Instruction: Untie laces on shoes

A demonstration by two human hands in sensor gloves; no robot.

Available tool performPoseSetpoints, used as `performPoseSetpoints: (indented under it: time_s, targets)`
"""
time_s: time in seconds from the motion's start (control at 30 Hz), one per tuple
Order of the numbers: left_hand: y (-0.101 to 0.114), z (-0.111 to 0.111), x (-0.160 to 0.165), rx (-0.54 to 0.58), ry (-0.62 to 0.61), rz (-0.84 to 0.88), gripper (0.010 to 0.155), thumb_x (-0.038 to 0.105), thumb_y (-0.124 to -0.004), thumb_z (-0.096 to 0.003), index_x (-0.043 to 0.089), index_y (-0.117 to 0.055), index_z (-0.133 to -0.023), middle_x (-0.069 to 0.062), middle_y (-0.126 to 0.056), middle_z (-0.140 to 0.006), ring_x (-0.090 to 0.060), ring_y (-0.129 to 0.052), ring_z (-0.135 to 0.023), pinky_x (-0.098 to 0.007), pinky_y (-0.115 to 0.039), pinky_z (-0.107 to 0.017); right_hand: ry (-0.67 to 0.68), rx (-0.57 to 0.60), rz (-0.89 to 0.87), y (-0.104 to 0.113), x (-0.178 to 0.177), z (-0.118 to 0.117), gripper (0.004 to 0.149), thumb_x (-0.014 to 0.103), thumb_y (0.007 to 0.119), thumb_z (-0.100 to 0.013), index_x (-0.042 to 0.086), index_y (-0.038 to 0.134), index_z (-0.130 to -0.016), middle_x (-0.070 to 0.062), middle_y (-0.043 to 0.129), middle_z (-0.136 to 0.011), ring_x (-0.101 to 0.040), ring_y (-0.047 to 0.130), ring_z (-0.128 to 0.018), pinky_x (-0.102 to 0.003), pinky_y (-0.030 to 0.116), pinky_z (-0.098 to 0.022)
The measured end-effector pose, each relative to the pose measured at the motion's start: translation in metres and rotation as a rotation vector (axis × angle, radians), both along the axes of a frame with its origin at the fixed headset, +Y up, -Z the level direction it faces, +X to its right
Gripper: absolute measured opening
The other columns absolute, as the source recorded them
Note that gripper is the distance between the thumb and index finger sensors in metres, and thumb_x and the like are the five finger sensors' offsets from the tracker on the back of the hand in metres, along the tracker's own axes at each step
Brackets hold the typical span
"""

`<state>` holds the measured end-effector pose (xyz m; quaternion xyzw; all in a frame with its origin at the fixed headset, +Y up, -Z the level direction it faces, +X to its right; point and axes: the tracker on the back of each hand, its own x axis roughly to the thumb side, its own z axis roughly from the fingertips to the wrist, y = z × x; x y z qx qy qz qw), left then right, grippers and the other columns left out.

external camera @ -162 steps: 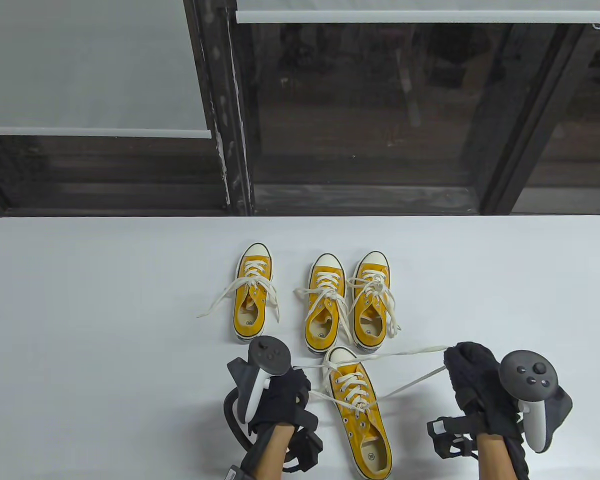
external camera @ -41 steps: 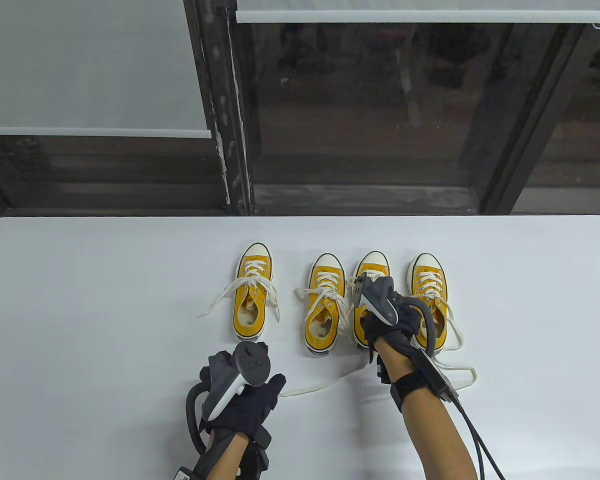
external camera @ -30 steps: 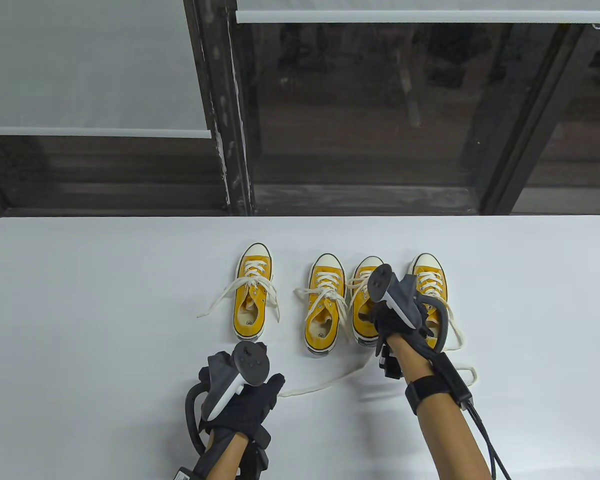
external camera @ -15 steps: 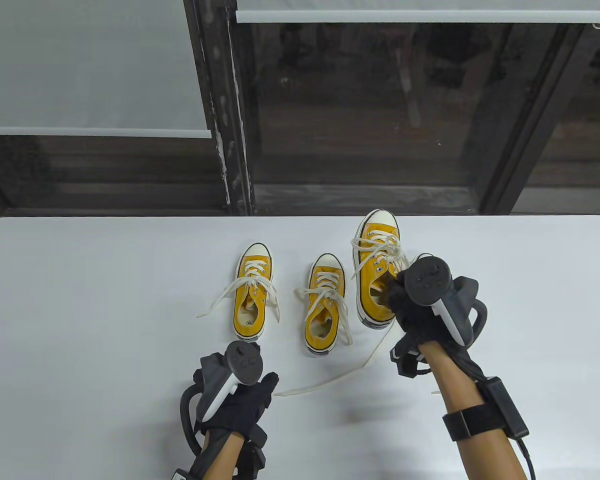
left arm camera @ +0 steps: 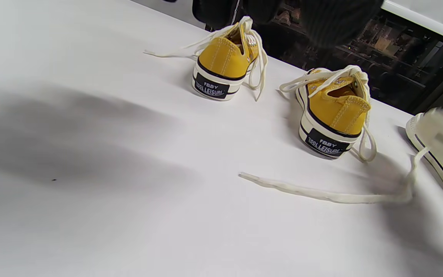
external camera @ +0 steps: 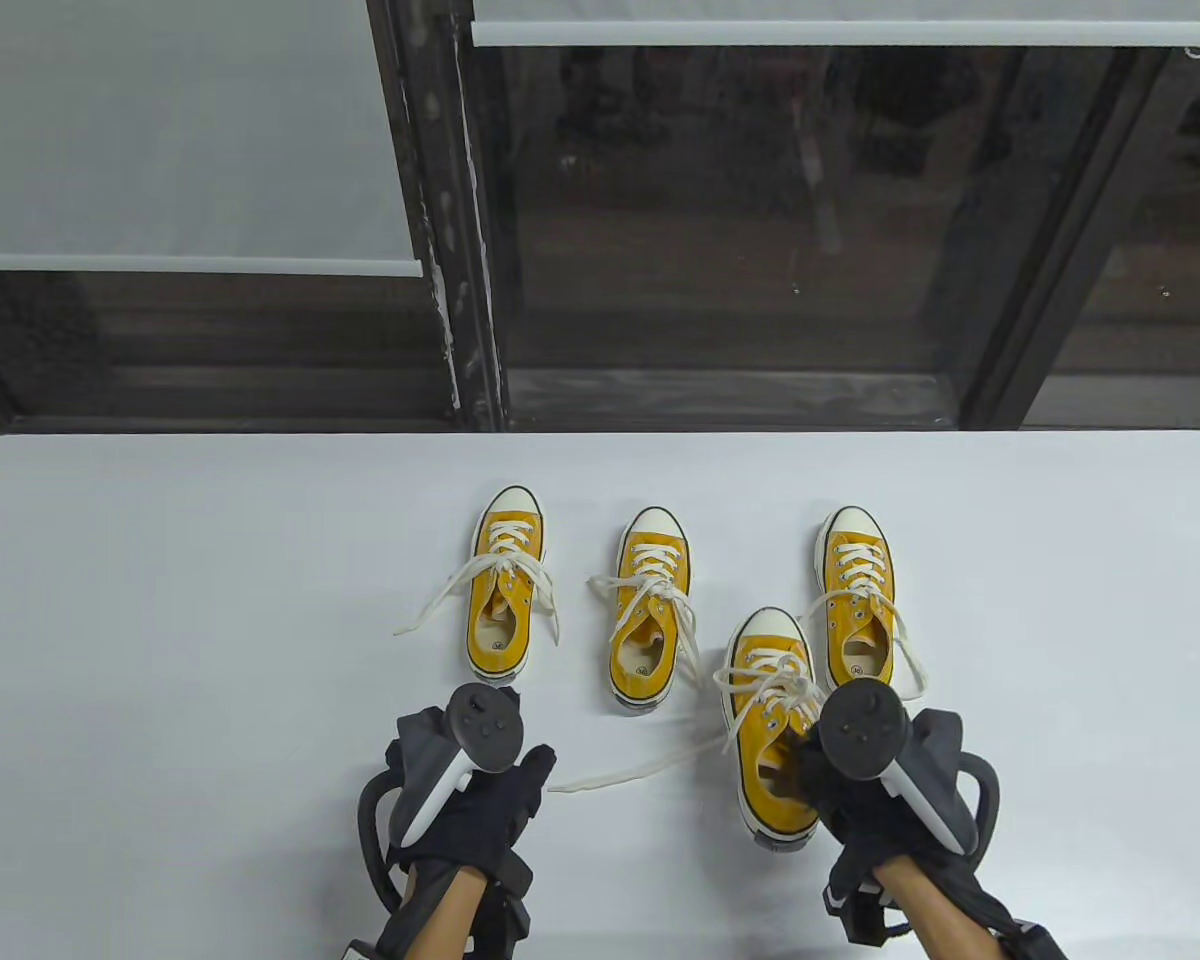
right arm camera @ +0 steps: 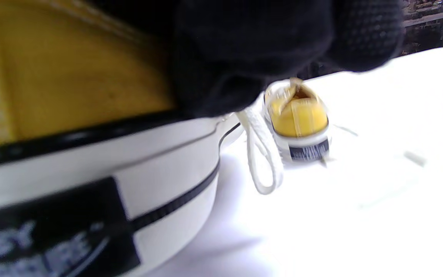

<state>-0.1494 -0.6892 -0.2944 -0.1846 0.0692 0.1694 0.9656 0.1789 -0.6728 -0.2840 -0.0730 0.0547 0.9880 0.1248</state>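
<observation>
my right hand (external camera: 865,790) grips the near yellow shoe (external camera: 772,740) at its heel side, gloved fingers (right arm camera: 252,50) wrapped over the collar and into the opening; the right wrist view shows them clamped against the yellow canvas just above the white sole. this shoe sits nearer to me than the other 3, toe pointing away, its laces (external camera: 768,685) bunched over the tongue in loops.

my left hand (external camera: 480,800) rests on the white table (external camera: 160,620) at the near left, holding nothing. whether its fingers are together or apart i cannot tell. just beside its right edge lies the tip of a loose lace (external camera: 640,768) that trails across the table to the right, toward the shoe i hold.

farther away stand 3 more yellow shoes, toes away from me: the left shoe (external camera: 505,590) with lace ends spread out to both sides, the middle shoe (external camera: 650,615), and the right shoe (external camera: 858,605) just beyond my right hand, its laces hanging loose down its sides.
</observation>
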Motion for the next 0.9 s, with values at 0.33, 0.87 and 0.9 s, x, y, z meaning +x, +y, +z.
performPoseSetpoints:
  time_s: [0.33,0.87,0.9]
  targets:
    - [-0.001,-0.001,0.000,-0.017,-0.005,0.024,0.073,0.056,-0.067,-0.0578,0.026,-0.042,-0.119,-0.008,-0.049,-0.124,-0.038,-0.030,-0.119,-0.072,-0.021,-0.081,0.091,-0.319,-0.004,-0.049,-0.004,-0.008,0.046,0.039,0.082,-0.057,0.008,0.084,-0.090,0.001,0.101,-0.065,-0.012,0.104,-0.043,-0.045,0.078,-0.056]
    - [0.011,0.002,0.003,0.012,-0.069,0.168,0.057,0.049,-0.070,-0.0596,0.022,-0.065,-0.109,-0.006,-0.075,-0.107,-0.035,-0.051,-0.113,-0.072,-0.029,-0.080,0.123,-0.506,-0.554,-0.056,0.022,-0.031,0.061,0.043,0.058,-0.068,0.022,0.033,-0.120,-0.014,0.034,-0.121,-0.042,0.041,-0.111,-0.065,0.041,-0.076]
    - [0.013,0.001,0.004,0.010,-0.072,0.205,0.056,0.048,-0.070,-0.0600,0.021,-0.066,-0.108,-0.006,-0.076,-0.105,-0.035,-0.053,-0.112,-0.072,-0.030,-0.079,0.127,-0.496,-0.537,-0.056,0.022,-0.030,0.061,0.042,0.058,-0.068,0.021,0.033,-0.119,-0.014,0.034,-0.120,-0.042,0.044,-0.110,-0.065,0.042,-0.076]
